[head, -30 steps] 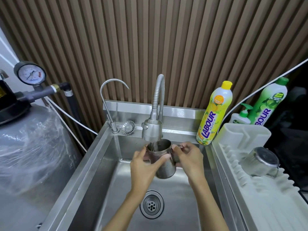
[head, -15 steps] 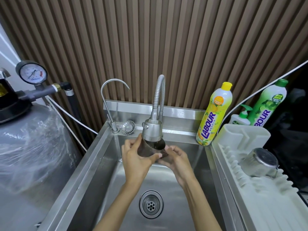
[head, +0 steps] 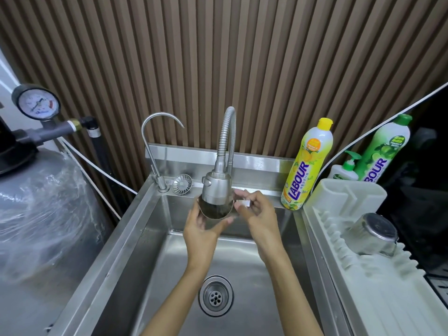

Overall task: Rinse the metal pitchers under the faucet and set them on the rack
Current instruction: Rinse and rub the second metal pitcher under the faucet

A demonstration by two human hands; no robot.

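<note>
**Rinsing a pitcher tight under the spray head**

The faucet [head: 217,190] serves as the landmark. A metal pitcher [head: 214,210] sits directly beneath its spray head, raised so high that the head seems to dip into the pitcher's mouth. The left hand [head: 202,232] cups the pitcher's body from below and to the left of the faucet, fingers wrapped closed around the wall. The right hand [head: 258,214], just right of the faucet, pinches the handle [head: 243,202] between thumb and fingertips.

The pitcher's long axis looks roughly upright, tipped slightly toward the camera, with the mouth pointing up at the faucet and the base down toward the sink [head: 135,238]. The handle juts out to the faucet's right.

To do this step well, I judge the pitcher should be lowered a touch so water can sheet down the inner wall, then rolled between both hands and tipped to drain. Wet steel is slippery, so the handle pinch should stay firm.

Well right of the faucet, the rack [head: 363,282] already carries a second pitcher [head: 374,235], lying tilted with its base showing.
</note>
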